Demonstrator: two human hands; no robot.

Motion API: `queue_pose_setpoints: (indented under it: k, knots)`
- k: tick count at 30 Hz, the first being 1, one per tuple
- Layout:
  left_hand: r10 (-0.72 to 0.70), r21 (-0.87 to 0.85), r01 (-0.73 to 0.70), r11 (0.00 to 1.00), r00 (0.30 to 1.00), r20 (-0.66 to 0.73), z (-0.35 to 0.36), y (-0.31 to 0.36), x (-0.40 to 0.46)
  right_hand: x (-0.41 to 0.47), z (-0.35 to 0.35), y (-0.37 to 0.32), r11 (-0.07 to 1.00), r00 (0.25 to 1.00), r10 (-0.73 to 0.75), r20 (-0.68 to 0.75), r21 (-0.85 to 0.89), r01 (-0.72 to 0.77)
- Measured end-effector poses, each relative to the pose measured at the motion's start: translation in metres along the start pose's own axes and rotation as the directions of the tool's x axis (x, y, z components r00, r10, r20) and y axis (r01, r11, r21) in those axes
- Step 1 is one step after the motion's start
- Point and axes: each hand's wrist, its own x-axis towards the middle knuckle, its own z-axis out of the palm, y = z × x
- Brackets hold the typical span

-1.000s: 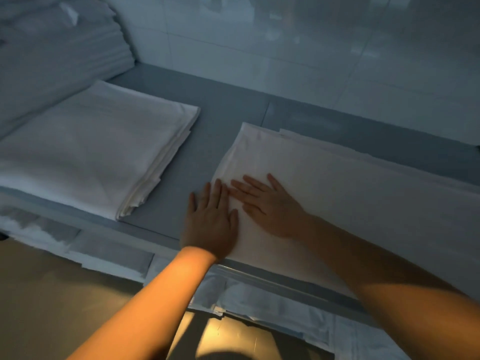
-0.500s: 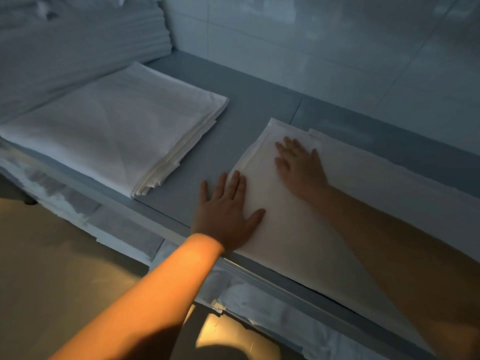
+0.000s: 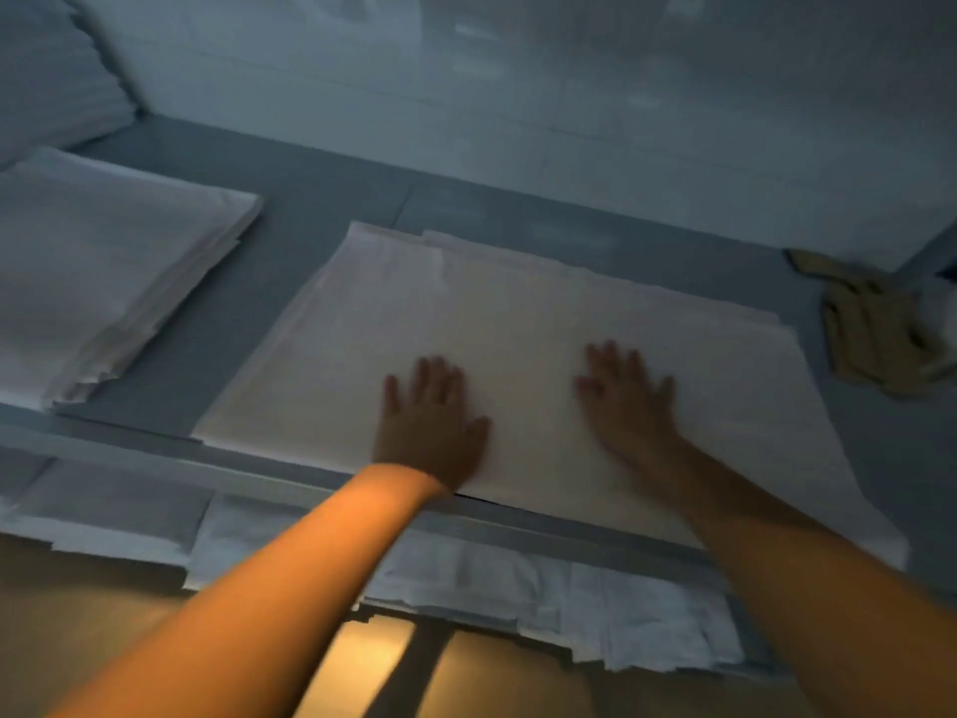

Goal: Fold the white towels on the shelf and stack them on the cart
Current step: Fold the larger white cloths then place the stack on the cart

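Note:
A white towel (image 3: pixel 507 323) lies folded flat on the grey shelf (image 3: pixel 321 209) in front of me. My left hand (image 3: pixel 432 424) presses on its near middle with fingers straight and spread. My right hand (image 3: pixel 626 401) lies flat on the towel a little to the right, fingers also straight. Both hands are blurred by motion. A stack of folded white towels (image 3: pixel 103 266) sits on the shelf to the left.
A tall pile of white linen (image 3: pixel 52 75) fills the far left corner. A crumpled tan cloth (image 3: pixel 870 329) lies at the right of the shelf. More white cloth (image 3: pixel 518 588) sits on a lower level under the shelf's front edge. A tiled wall (image 3: pixel 518 95) stands behind.
Both hands slid to the right across the towel and spread apart. My right hand came back from the towel's far left corner. The view swung right, showing the tan cloth.

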Motion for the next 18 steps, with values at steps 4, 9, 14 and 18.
queue_pose_setpoints:
  k: [4,9,14,18]
  knots:
    - [0.121,0.003,-0.122,0.993,0.991,0.058,0.016,0.081,-0.006,-0.04,0.018,-0.013,0.946,0.943,-0.321,-0.083,-0.072,0.315]
    - [0.09,0.092,-0.093,0.991,0.995,0.038,0.022,0.074,-0.011,-0.058,0.011,0.115,0.999,0.996,0.018,-0.091,-0.029,-0.02]
    - [-0.103,0.015,0.102,0.995,0.988,0.119,0.019,0.116,-0.003,-0.081,0.006,0.16,0.984,0.984,0.176,-0.036,0.005,-0.176]
    - [-0.106,-0.006,0.107,0.994,0.987,0.117,0.031,0.175,-0.007,-0.11,0.022,0.151,0.999,0.991,-0.023,-0.128,-0.05,0.017]
